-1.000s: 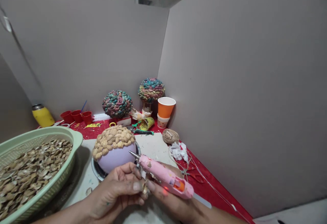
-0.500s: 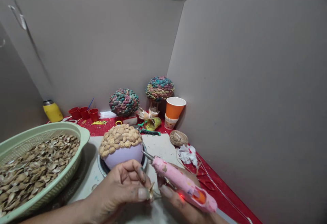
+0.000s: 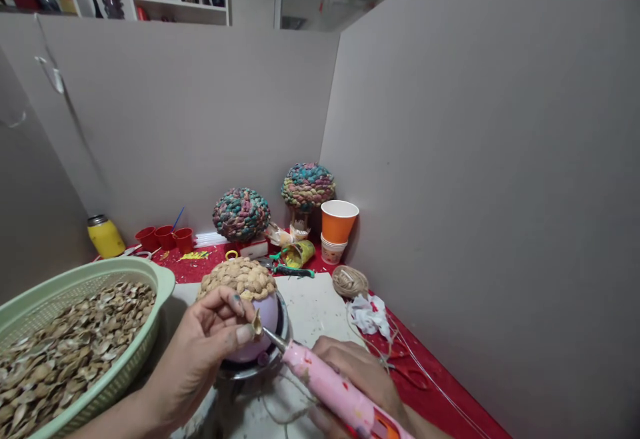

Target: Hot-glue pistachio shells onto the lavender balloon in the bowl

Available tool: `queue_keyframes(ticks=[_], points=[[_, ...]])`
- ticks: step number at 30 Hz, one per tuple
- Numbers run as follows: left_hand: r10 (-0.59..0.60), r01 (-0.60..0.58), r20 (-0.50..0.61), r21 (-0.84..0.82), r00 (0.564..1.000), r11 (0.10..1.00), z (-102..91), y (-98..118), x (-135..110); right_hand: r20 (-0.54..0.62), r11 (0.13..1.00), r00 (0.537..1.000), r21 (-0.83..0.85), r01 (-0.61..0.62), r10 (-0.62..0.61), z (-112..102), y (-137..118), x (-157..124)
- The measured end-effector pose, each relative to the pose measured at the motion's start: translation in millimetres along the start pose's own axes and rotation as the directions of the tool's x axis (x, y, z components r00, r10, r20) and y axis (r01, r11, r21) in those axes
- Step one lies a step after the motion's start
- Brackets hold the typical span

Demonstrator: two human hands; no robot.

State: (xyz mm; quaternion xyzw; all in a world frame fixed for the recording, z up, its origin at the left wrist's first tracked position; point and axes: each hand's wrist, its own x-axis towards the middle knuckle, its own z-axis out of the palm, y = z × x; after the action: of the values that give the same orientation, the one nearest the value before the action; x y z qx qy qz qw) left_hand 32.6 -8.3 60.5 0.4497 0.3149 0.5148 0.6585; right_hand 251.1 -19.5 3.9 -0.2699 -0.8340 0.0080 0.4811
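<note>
Between the thumb and fingers of my left hand [image 3: 207,332] is a small brown nut shell [image 3: 257,323], its hollow side turned right. My right hand [image 3: 360,372] is wrapped round a pink hot glue gun [image 3: 330,382]. The gun's metal nozzle touches or nearly touches the shell. Just behind my left hand, a lilac ball [image 3: 267,315] sits in a dark round dish [image 3: 284,332]; tan shells [image 3: 240,275] cover its upper part. My left hand hides part of the ball.
A green basket [image 3: 167,282] of loose shells stands at left. Farther back are two coloured shell-covered balls [image 3: 241,214], red cups [image 3: 184,240], a yellow bottle [image 3: 105,236], pliers [image 3: 295,271] and an orange cup [image 3: 339,223]. Twine [image 3: 350,281], crumpled tissue [image 3: 369,313] and scissors [image 3: 407,372] lie at right.
My left hand has raised the shell up and left, in front of the ball. The glue gun has moved down and left, bringing its nozzle to the shell. The view has tilted upward.
</note>
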Motion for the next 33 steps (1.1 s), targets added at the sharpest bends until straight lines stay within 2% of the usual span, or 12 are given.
queue_keyframes(ticks=[3, 6, 12, 18, 24, 33], points=[[0.03, -0.03, -0.009, 0.041, 1.0, 0.999, -3.0, -2.3, -0.3, -0.052, 0.999, 0.998, 0.046, 0.027, -0.024, -0.9, -4.1, 4.1], [0.059, -0.059, 0.003, 0.086, 0.998, 0.995, -4.9, -3.7, -0.9, -0.126, 0.998, 0.991, 0.011, 0.054, -0.053, 3.7, -4.0, 4.8], [0.094, -0.096, 0.025, 0.142, 0.995, 0.985, -6.1, -4.7, -2.0, -0.068, 0.999, 0.997, -0.026, 0.042, -0.044, 3.7, -2.7, 4.9], [0.104, -0.106, 0.022, 0.161, 0.994, 0.981, -6.3, -4.7, -1.3, -0.092, 0.992, 0.991, -0.097, 0.083, -0.092, 3.9, -4.0, 9.4], [0.106, -0.109, 0.027, 0.166, 0.994, 0.98, -5.0, -4.5, -1.5, -0.069, 0.993, 0.994, -0.093, 0.074, -0.081, 3.1, -5.0, 10.2], [0.098, -0.099, 0.014, 0.184, 0.995, 0.978, -6.5, -5.8, 0.0, -0.076, 0.978, 0.992, -0.191, 0.08, -0.096, 4.2, -3.2, 8.2]])
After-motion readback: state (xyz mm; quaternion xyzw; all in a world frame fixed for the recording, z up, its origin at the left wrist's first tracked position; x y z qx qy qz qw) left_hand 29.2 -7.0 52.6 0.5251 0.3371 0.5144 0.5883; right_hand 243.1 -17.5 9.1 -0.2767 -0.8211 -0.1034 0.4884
